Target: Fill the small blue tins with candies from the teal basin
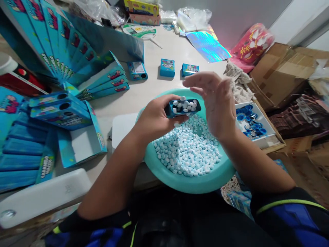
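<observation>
My left hand (158, 117) is closed around a small blue candy box (184, 112), whose open end faces up and shows white candies inside. One candy rests at its rim. Beneath it, a turquoise basin (189, 185) holds a heap of white and pale blue candies (189, 151). To the right of the box, my right hand (217, 106) is raised over the basin's edge, fingers stretched out and pointing left, holding nothing. Beyond the basin stand small blue boxes, one (167, 68) in the middle, one (190, 69) to its right and one (137, 70) to its left.
Blue display cartons (82, 137) and stacked boxes crowd the left side. A white tray (267, 137) with blue caps sits at the right, beside cardboard boxes (277, 72). A grey cloth (238, 80) and a shiny holographic sheet (208, 46) lie farther back.
</observation>
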`<state>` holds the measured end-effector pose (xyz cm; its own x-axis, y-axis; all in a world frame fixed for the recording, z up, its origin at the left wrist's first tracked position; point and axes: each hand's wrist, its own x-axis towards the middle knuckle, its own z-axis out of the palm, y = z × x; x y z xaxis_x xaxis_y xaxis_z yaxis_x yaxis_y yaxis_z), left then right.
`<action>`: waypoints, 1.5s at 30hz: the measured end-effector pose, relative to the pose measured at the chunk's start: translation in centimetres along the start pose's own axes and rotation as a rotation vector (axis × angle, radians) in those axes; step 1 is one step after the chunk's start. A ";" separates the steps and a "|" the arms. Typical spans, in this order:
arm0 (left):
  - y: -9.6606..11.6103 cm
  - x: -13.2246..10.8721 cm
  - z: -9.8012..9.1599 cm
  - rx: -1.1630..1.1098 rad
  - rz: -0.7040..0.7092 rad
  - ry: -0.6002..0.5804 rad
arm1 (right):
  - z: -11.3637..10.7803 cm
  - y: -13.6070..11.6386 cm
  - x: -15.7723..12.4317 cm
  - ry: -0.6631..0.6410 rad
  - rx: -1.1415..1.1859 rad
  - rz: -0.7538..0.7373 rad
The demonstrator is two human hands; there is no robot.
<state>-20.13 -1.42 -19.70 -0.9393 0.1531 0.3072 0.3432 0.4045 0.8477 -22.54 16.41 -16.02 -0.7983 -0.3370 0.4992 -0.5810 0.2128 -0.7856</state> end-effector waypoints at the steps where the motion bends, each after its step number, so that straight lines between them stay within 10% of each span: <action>1: -0.1 0.0 0.0 -0.006 -0.008 0.019 | -0.3 0.2 0.1 0.027 -0.077 0.013; 11: -0.3 0.1 0.0 0.111 -0.011 0.127 | -1.0 2.3 0.6 -0.135 -0.364 0.035; 37: 0.2 0.0 0.2 -0.006 -0.041 -0.048 | 0.6 0.6 0.1 -0.189 -0.102 0.091; 45: -0.4 0.4 0.4 0.036 -0.092 0.234 | -0.8 3.5 1.2 -0.013 -0.229 0.093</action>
<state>-20.59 -1.15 -20.07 -0.9407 -0.0968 0.3251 0.2527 0.4393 0.8621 -25.65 17.46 -17.86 -0.8488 -0.3179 0.4225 -0.5270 0.4452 -0.7239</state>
